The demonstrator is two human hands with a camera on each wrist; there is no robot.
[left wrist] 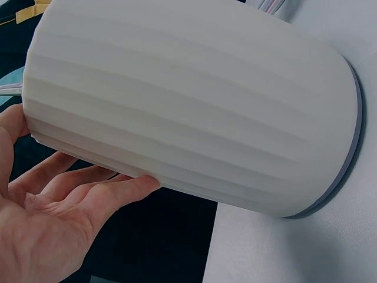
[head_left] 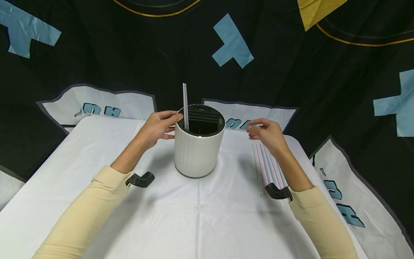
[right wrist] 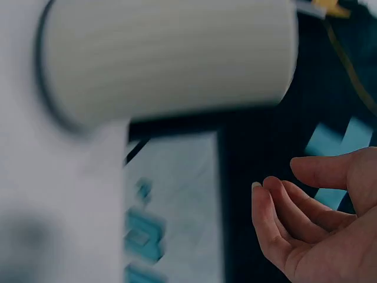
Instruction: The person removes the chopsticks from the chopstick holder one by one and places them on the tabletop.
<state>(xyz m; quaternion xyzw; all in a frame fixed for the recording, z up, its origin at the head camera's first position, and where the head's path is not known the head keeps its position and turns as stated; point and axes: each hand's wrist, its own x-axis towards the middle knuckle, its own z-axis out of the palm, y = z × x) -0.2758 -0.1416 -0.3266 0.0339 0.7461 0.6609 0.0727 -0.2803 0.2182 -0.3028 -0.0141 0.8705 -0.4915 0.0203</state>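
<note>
A white ribbed round container with a black slotted top stands upright on the table. Two pale, thin straws rise from the left part of its opening. My left hand rests against the container's left side, thumb at the rim and fingers spread along the wall, as the left wrist view also shows. Off to the right, my right hand hovers with loosely bent fingers and holds nothing. Several striped straws lie side by side on the cloth below it, partly hidden by the right arm.
A white cloth with a centre crease covers the table. Behind it hangs a black backdrop with blue and yellow patches. Dark wrist cameras sit on both wrists.
</note>
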